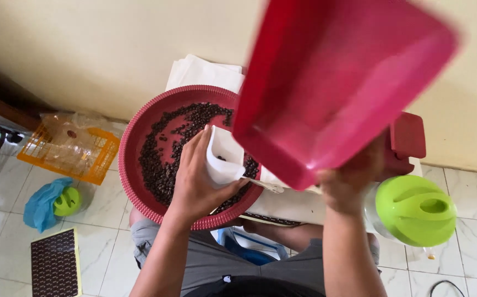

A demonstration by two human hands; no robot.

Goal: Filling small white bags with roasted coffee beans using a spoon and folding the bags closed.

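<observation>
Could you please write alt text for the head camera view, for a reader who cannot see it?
Seen from above, the left hand holds a small white pouch open over a round red tray of dark beans, while the right hand tilts a pink scoop toward it. A green lid lies on the tiled floor.

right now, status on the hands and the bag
Left hand holds white bag open over red tray of coffee beans. Right hand grips tilted pink scoop above it. Nothing between scoop and bag.
</observation>
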